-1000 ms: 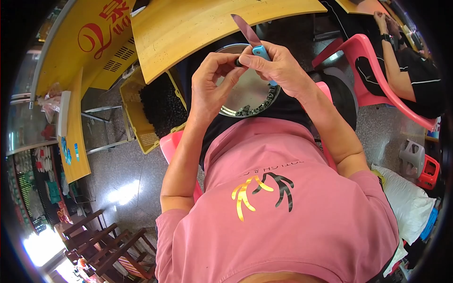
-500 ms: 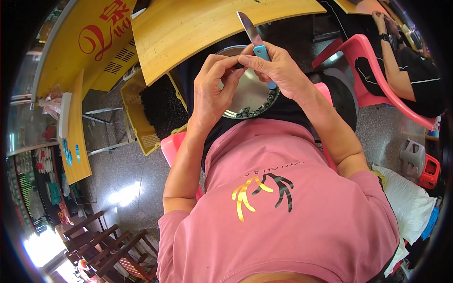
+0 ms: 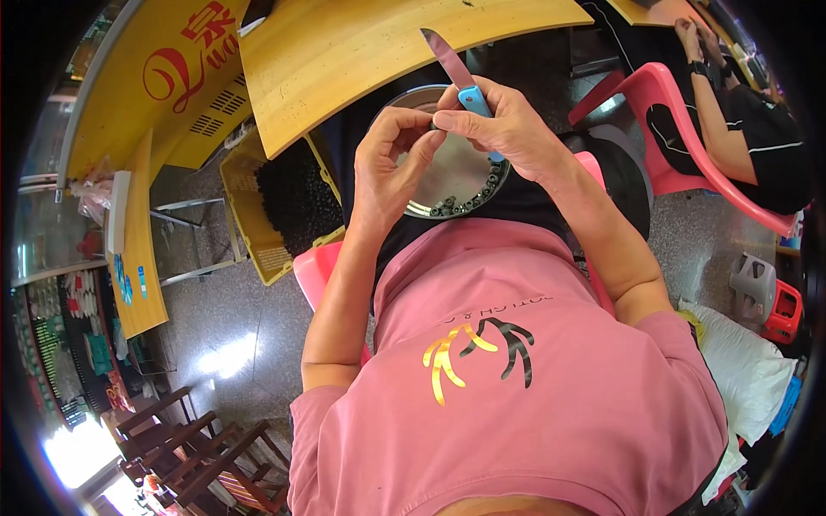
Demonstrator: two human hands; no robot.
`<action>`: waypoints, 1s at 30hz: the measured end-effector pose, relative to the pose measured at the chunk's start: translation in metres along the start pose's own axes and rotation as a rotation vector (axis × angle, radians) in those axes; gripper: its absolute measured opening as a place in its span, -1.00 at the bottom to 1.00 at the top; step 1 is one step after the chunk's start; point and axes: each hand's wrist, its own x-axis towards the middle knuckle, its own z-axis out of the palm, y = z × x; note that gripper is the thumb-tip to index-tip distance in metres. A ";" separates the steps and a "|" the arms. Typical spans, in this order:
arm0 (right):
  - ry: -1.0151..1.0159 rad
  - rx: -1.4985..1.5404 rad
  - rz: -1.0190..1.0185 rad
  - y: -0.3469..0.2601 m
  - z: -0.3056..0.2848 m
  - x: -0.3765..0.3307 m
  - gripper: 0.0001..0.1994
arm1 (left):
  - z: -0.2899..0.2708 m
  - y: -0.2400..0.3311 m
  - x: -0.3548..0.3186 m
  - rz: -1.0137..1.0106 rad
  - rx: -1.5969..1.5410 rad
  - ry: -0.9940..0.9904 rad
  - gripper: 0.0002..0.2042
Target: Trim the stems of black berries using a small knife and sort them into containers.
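I sit on a pink plastic chair (image 3: 314, 267) and look down along my pink shirt (image 3: 533, 378). In front of my knees is a wooden tabletop (image 3: 344, 60) with a curved edge, and to its left stands a yellow counter front (image 3: 163, 95) with red lettering. Under the tabletop, on my left side, a yellow plastic crate (image 3: 249, 224) stands on the stone floor (image 3: 232, 318); it is filled with small dark pieces. On my right another person in dark clothes (image 3: 757, 146) sits on a second pink chair (image 3: 680, 129), well apart from my hands.

On my lap rests a round metal bowl (image 3: 456, 176). Along its lower rim lies a row of small dark pieces (image 3: 469, 202); the rest of its bottom is bare metal.

My right hand (image 3: 508, 129) is closed around the blue handle of a small knife (image 3: 460, 77), and the blade points up and away from me, over the edge of the tabletop. My left hand (image 3: 391, 163) is curled, with thumb and fingertips pinched together just beside the right thumb, above the bowl. Between the fingers of both hands is one small dark piece (image 3: 434, 125), too small for me to tell more about it.
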 end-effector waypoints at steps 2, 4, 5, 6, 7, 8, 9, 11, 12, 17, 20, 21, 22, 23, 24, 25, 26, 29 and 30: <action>0.002 -0.002 0.005 -0.001 0.000 0.000 -0.77 | 0.003 0.003 -0.001 -0.058 -0.076 0.012 -0.81; 0.003 -0.003 0.011 -0.001 0.000 -0.001 -0.78 | 0.003 0.003 -0.002 -0.092 -0.121 0.015 -0.81; -0.016 -0.002 0.009 -0.002 0.000 -0.001 -0.79 | 0.003 0.003 -0.002 -0.126 -0.166 0.018 -0.80; -0.034 -0.002 0.006 -0.002 -0.001 -0.001 -0.80 | 0.004 0.002 -0.002 -0.126 -0.166 0.017 -0.80; -0.033 -0.002 0.006 -0.001 -0.001 -0.001 -0.80 | 0.005 0.001 -0.003 -0.112 -0.195 0.022 -0.80; -0.039 0.016 0.010 -0.001 -0.001 0.000 -0.80 | 0.006 0.000 -0.003 -0.099 -0.223 0.028 -0.80; -0.045 0.035 0.013 -0.001 -0.001 0.000 -0.80 | 0.007 0.000 -0.003 -0.099 -0.223 0.026 -0.80; -0.039 0.031 0.014 -0.001 -0.001 0.000 -0.80 | 0.008 0.000 -0.004 -0.070 -0.219 0.045 -0.80; -0.035 0.027 0.015 -0.001 -0.001 0.000 -0.80 | 0.008 -0.001 -0.004 -0.070 -0.219 0.044 -0.80; -0.062 0.022 0.012 0.001 -0.003 0.000 -0.80 | 0.006 -0.006 -0.007 -0.058 -0.274 0.042 -0.81; -0.061 0.026 0.007 0.001 -0.002 0.000 -0.80 | 0.006 -0.006 -0.007 -0.056 -0.286 0.044 -0.82; -0.058 0.029 0.002 0.000 -0.002 0.000 -0.80 | 0.006 -0.005 -0.007 -0.056 -0.286 0.044 -0.82; -0.058 0.028 0.002 0.000 -0.002 -0.001 -0.80 | 0.006 -0.004 -0.007 -0.054 -0.286 0.046 -0.82; -0.044 0.006 -0.014 0.000 -0.003 -0.001 -0.80 | 0.006 -0.003 -0.007 -0.053 -0.285 0.048 -0.82; -0.029 -0.016 -0.031 0.000 -0.003 -0.001 -0.79 | 0.006 -0.002 -0.007 -0.052 -0.285 0.046 -0.82; -0.028 -0.016 -0.032 0.004 -0.003 0.000 -0.79 | 0.005 -0.002 -0.007 -0.052 -0.305 0.047 -0.82; 0.010 -0.154 -0.210 0.012 -0.003 0.003 -0.79 | 0.005 -0.001 -0.007 -0.052 -0.325 0.047 -0.83; 0.068 -0.424 -0.420 0.012 0.002 0.002 -0.77 | 0.000 -0.005 -0.006 -0.054 -0.376 0.065 -0.83; 0.090 -0.555 -0.451 0.010 0.005 -0.001 -0.77 | 0.000 -0.006 -0.006 -0.053 -0.376 0.067 -0.83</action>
